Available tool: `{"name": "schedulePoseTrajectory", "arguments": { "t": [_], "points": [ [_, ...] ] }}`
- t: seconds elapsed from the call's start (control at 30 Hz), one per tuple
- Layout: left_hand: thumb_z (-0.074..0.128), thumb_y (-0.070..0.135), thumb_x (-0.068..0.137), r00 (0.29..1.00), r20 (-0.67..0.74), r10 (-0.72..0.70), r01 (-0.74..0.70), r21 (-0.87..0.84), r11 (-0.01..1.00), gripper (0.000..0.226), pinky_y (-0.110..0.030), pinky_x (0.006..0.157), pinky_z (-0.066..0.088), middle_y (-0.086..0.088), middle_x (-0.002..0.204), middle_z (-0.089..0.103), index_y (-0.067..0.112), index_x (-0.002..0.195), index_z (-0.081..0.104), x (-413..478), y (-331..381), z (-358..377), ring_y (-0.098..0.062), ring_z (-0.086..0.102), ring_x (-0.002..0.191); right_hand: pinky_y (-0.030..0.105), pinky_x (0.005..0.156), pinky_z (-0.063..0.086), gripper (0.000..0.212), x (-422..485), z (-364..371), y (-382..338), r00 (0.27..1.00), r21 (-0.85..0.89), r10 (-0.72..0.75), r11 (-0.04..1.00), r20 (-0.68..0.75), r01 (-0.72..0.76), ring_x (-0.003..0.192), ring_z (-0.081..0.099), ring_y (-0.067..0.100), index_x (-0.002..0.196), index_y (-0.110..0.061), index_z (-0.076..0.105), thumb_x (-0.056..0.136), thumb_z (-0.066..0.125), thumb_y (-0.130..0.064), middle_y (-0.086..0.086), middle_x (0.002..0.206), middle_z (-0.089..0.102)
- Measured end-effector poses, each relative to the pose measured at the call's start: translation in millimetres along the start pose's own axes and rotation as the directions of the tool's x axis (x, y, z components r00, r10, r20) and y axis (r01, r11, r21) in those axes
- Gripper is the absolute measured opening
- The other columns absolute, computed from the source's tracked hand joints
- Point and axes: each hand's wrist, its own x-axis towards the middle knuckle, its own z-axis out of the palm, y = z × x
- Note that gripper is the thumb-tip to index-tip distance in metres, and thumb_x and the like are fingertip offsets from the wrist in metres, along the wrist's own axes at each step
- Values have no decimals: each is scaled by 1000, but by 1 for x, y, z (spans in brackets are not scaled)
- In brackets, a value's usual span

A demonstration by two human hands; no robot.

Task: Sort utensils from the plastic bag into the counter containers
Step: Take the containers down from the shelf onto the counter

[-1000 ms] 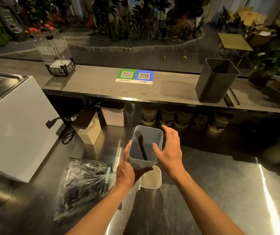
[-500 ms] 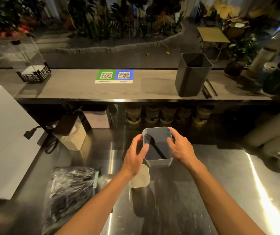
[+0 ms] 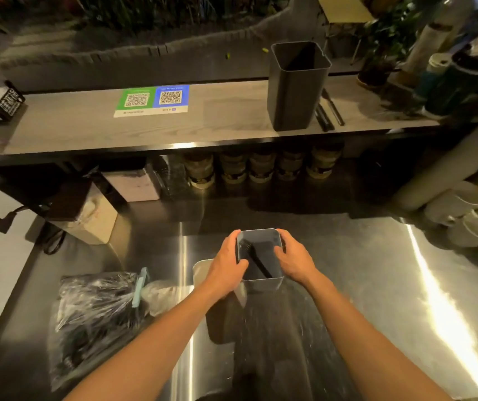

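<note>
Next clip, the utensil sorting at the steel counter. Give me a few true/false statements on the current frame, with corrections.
1. Both hands grip the grey container. True: left hand and right hand hold its sides.
2. The grey container is empty. False: one black fork leans inside.
3. The plastic bag lies on the person's left. True.
4. The tall dark bin stands on the steel counter. False: it stands on the wooden shelf.
5. A white container sits beside the left hand. True.
</note>
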Motion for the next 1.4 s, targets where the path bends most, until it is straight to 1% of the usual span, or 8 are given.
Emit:
{"name": "schedulePoseTrajectory", "arguments": {
  "t": [0.13, 0.3, 0.5, 0.6, 0.77, 0.93, 1.2, 1.4],
  "points": [
    [65, 10, 92, 1000, -10, -6, 6, 60, 998, 68, -30, 100, 49, 6, 146, 44, 32, 146, 30, -1, -8, 14, -15, 49, 129, 39, 95, 52, 37, -3, 9, 19, 999, 22, 49, 999, 15, -49, 114, 59, 16, 139, -31, 44, 103, 49, -22, -4, 134, 59],
    [70, 27, 91, 993, -118, 27, -11, 127, 992, 59, -35, 106, 49, 4, 142, 48, 28, 141, 39, 4, -7, 24, -15, 50, 127, 35, 95, 48, 43, -3, 4, 25, 999, 4, 38, 999, 23, -38, 121, 57, 17, 143, -27, 42, 102, 53, -28, -3, 139, 57],
    [65, 40, 93, 969, -180, 167, -157, 67, 985, 58, -30, 107, 42, 11, 144, 47, 28, 143, 39, 30, 31, 14, -7, 46, 131, 37, 104, 48, 44, 16, -32, 4, 997, 53, -19, 998, -70, 23, 123, 56, 14, 141, -25, 48, 100, 56, -38, -3, 139, 57],
    [66, 41, 93, 944, -207, 257, -261, 10, 965, 58, -27, 102, 43, 16, 139, 49, 30, 142, 38, 49, 68, 4, 2, 48, 125, 33, 99, 50, 37, 31, -66, -20, 984, 75, -94, 991, -150, 106, 116, 58, 13, 136, -23, 54, 100, 57, -33, -3, 131, 61],
    [73, 36, 89, 844, -361, 397, -447, -64, 892, 58, -20, 98, 45, 12, 131, 54, 28, 137, 42, 84, 142, -18, 1, 54, 119, 33, 93, 52, 28, 60, -142, -68, 910, 81, -189, 969, -368, 234, 107, 61, 11, 127, -23, 61, 100, 58, -29, -6, 117, 66],
    [79, 44, 82, 742, -499, 448, -533, -35, 845, 78, -23, 100, 44, 4, 138, 49, 22, 143, 36, 126, 203, -41, -5, 48, 122, 39, 92, 52, 23, 96, -211, -108, 813, 96, -59, 985, -580, 140, 103, 62, 16, 122, -24, 59, 100, 53, -29, -4, 112, 66],
    [84, 62, 66, 792, -497, 355, -437, -55, 898, 120, -48, 110, 45, 4, 156, 20, 29, 154, 8, 195, 245, -50, -23, 32, 142, 41, 100, 48, 55, 174, -249, -114, 875, -187, -3, 977, -484, -100, 126, 53, 29, 142, -18, 46, 92, 66, -16, 9, 137, 55],
    [90, 54, 62, 866, -404, 295, -372, -126, 920, 136, -46, 110, 42, 1, 164, 14, 31, 158, -4, 230, 251, -49, -26, 29, 147, 41, 102, 43, 49, 220, -246, -100, 903, -398, -1, 898, -429, -188, 128, 46, 32, 137, -10, 47, 96, 63, -32, 15, 138, 48]
  ]
}}
